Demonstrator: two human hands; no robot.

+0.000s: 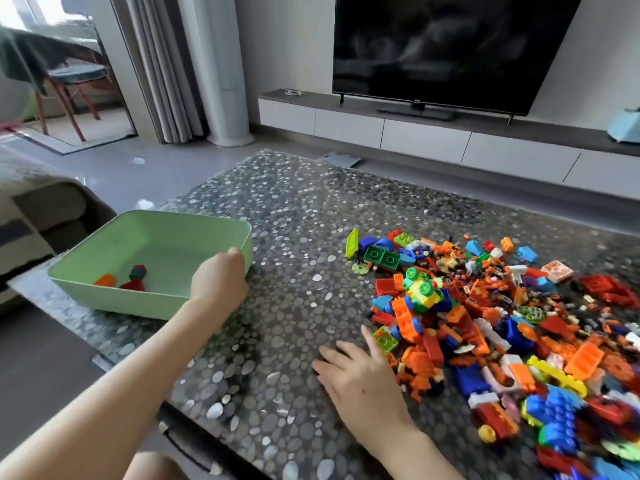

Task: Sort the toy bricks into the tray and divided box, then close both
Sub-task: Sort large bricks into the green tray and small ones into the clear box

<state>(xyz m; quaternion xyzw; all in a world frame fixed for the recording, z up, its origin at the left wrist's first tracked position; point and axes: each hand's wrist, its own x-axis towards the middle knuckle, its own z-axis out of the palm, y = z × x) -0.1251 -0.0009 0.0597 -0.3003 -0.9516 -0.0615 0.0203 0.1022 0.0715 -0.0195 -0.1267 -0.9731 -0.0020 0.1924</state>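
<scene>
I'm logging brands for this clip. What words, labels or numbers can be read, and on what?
None is readable.
television: small mark on the lower bezel, too small and blurred to read.
toy bricks, green tray: no lettering shows.

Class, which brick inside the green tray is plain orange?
The leftmost brick, against the tray near wall; the other two show red and dark green.
</scene>
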